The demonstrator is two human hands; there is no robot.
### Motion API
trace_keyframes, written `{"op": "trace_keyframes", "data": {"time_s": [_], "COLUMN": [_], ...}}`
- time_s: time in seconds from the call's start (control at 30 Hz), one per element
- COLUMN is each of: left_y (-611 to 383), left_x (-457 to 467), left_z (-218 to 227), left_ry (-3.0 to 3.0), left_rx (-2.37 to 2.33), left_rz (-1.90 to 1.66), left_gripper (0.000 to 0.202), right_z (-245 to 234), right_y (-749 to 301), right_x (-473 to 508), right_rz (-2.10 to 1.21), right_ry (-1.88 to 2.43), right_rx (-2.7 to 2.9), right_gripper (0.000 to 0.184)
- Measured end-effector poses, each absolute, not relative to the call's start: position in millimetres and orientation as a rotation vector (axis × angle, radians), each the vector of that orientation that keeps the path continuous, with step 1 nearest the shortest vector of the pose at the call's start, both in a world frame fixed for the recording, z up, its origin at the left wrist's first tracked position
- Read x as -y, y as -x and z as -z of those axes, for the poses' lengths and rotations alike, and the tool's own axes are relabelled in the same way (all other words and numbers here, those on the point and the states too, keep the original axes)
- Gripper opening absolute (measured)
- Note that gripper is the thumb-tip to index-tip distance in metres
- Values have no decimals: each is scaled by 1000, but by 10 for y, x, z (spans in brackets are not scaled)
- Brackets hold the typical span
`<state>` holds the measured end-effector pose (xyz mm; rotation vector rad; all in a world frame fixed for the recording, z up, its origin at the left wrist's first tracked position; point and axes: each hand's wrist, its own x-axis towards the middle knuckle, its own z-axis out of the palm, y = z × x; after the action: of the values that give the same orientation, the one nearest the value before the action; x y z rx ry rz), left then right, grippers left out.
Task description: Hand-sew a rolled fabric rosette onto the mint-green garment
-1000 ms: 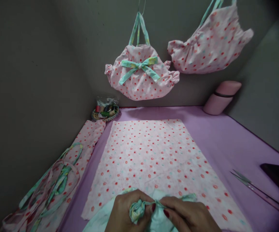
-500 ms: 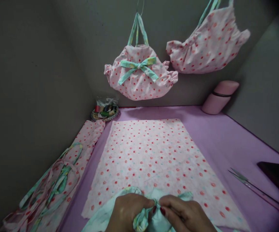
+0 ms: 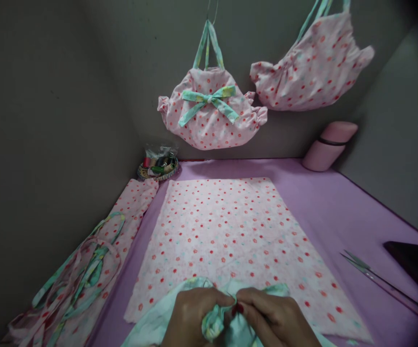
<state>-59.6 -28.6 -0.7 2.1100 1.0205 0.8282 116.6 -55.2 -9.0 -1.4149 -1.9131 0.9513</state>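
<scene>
At the bottom edge, my left hand (image 3: 190,318) is closed round a gathered bunch of mint-green fabric (image 3: 212,327). My right hand (image 3: 274,318) pinches the same fabric just beside it, fingertips touching those of the left; a thin thread seems to run under it. More of the pale green cloth (image 3: 151,327) spreads under both hands. It lies on the near edge of a flat pink sheet with red dots (image 3: 230,231), spread on the purple tabletop (image 3: 339,212).
Scissors (image 3: 375,279) and a dark object (image 3: 414,265) lie at the right. A pile of dotted cloth and green straps (image 3: 86,270) sits at the left, a basket of thread spools (image 3: 158,166) at the back corner, a pink case (image 3: 330,144) behind. Two dotted bags (image 3: 212,111) (image 3: 313,67) hang on the wall.
Both hands have drawn slightly lower and closer together, and the green bunch is squeezed tighter between them. Nothing else moved.
</scene>
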Motion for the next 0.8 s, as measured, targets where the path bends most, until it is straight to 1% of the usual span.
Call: {"op": "trace_keyframes", "data": {"time_s": [0.17,0.33,0.63,0.8], "left_y": [555,534,570,576], "left_x": [276,252,223,230], "left_z": [-67,-60,-62,-79], "left_ry": [-1723,-1462,-1375,-1311], "left_rx": [-1181,-1213,-1159,-1130], "left_rz": [-739,-694,-622,-609], "left_gripper": [29,27,29,30], "right_z": [73,21,16,-7], "right_y": [-1194,-1226,-1236,-1243], "right_x": [530,524,509,492], "right_rz": [-995,-1041,-1070,-1132], "right_ry": [1362,1361,1363,1348], "right_rx": [1854,1836,1825,1835], "right_gripper": [30,29,28,33]}}
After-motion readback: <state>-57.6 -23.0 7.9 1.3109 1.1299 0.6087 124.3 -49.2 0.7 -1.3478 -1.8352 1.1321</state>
